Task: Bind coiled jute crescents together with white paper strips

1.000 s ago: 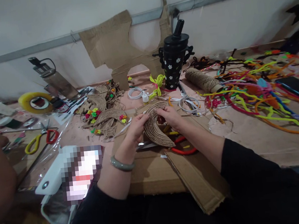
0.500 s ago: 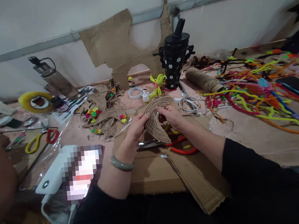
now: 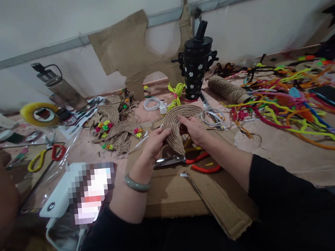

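Cord arch (image 3: 173,121) turned clockwise in fingers (image 3: 185,122); tan, concentric ridges.

Rough cord arch (image 3: 174,125), smooth glossy bangle (image 3: 137,185)

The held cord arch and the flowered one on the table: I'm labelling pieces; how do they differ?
The left hand and right hand hold the held arch; the table arch lies among other cord pieces. The held arch's face shows no flowers; the table arch has pink and yellow flowers at its right end. The held arch opens rightward in view, the table arch downward. Both are curved brown cord bands.
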`<state>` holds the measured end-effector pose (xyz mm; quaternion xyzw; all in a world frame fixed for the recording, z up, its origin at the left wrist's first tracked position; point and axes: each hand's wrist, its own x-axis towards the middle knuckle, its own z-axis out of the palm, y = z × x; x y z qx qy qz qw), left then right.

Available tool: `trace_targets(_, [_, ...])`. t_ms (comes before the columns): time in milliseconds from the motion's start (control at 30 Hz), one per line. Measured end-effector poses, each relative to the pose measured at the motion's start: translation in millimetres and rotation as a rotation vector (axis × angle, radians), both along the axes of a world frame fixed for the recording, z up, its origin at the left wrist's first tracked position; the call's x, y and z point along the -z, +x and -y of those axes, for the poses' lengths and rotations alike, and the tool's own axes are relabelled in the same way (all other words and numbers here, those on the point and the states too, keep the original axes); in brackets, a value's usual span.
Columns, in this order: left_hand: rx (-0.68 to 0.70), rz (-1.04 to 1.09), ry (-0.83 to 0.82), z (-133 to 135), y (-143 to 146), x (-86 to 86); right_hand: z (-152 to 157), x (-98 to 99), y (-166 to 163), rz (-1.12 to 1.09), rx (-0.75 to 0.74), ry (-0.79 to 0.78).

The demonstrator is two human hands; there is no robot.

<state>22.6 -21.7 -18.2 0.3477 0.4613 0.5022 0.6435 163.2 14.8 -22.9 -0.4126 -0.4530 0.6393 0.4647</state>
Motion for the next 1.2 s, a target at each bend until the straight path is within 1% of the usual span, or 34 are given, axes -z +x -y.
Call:
trace_targets(67, [-0.001,-0.009,0.014,0.1,-0.2,1.0,0.2,0.3,0.4,-0.017,-0.002,-0.015])
trace_targets(133, [-0.003,-0.007,0.026,0.1,-0.4,1.6,0.7,2.1,0.7,-0.029,-0.035,-0.024])
trace_targets(233, [0.001,0.000,0.040,-0.1,-0.7,1.9,1.0,5.7,0.9,-0.035,-0.074,-0.009])
trace_targets(333, [0.000,0.002,0.047,-0.3,-0.7,2.1,0.1,8.1,0.8,-0.024,-0.076,0.005])
trace_targets(600, [-0.017,0.051,-0.019,-1.2,0.0,1.8,-2.4,7.8,2.6,-0.038,-0.086,0.024])
trace_targets(733, [-0.075,0.075,-0.013,-2.4,1.2,2.1,-0.6,5.1,1.1,0.037,-0.138,0.037])
trace_targets(833, [-0.081,0.064,0.004,-2.9,1.6,2.3,0.1,5.9,-1.9,0.108,-0.170,0.055])
trace_targets(1000, [-0.070,0.038,0.014,-3.1,1.1,3.5,0.0,7.8,-3.8,0.177,-0.163,0.095])
trace_targets(1200, [0.026,-0.006,-0.023,-1.5,1.7,7.0,1.5,4.1,-2.9,0.097,-0.103,0.093])
